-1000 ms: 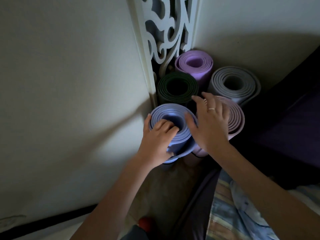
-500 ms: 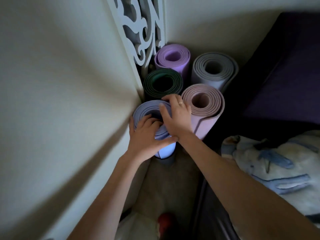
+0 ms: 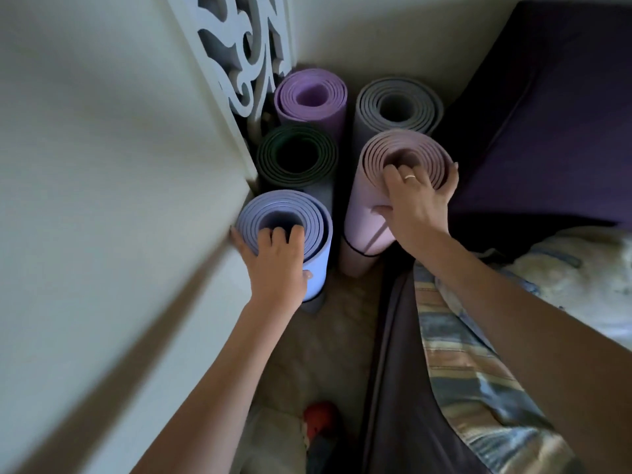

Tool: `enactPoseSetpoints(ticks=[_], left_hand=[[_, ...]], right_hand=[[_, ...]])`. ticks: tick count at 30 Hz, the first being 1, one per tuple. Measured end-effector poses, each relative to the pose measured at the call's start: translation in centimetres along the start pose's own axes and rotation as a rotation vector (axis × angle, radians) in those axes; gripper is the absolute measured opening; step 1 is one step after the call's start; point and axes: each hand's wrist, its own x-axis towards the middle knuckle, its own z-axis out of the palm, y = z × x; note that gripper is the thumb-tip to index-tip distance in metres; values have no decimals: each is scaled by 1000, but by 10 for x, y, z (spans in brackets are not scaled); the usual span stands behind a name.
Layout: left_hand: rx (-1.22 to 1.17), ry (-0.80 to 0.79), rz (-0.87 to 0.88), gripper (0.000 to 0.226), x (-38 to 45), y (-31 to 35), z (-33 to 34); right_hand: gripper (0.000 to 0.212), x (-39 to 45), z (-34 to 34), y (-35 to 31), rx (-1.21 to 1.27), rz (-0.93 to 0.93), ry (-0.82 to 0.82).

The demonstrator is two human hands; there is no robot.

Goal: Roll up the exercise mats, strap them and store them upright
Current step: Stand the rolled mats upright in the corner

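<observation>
Both forearms bare, no sleeves visible. Right hand wears thin gold ring. Left hand has no jewellery.

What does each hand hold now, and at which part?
Left hand grips the blue mat at its top rim; right hand grips the pink mat at its top rim.

Five rolled mats stand, seemingly upright, between wall and sofa.

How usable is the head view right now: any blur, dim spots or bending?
Head view: dim overall; motion smear along the left wall; wide-angle bending at the edges; the dark green mat core is black shadow; both hands and the pink mat read clearly enough.
</observation>
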Motion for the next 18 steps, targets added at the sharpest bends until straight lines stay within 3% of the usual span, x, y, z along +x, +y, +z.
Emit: enactPoseSetpoints(ticks=[2, 6, 10, 14, 18], left_hand=[[-25, 29, -22, 67, 1, 0, 5], [-26, 45, 3, 68, -3, 1, 7], [-60, 78, 44, 68, -13, -1, 14], [-54, 185, 88, 93, -16, -3, 22], [-76, 212, 146, 114, -24, -3, 16]], right_hand=[[43, -2, 2, -6, -19, -57, 80], [59, 14, 17, -26, -178, -212, -200], [73, 29, 8, -17, -210, -272, -321], [92, 20, -3, 0, -206, -255, -378], [94, 1, -17, 12, -117, -197, -294]])
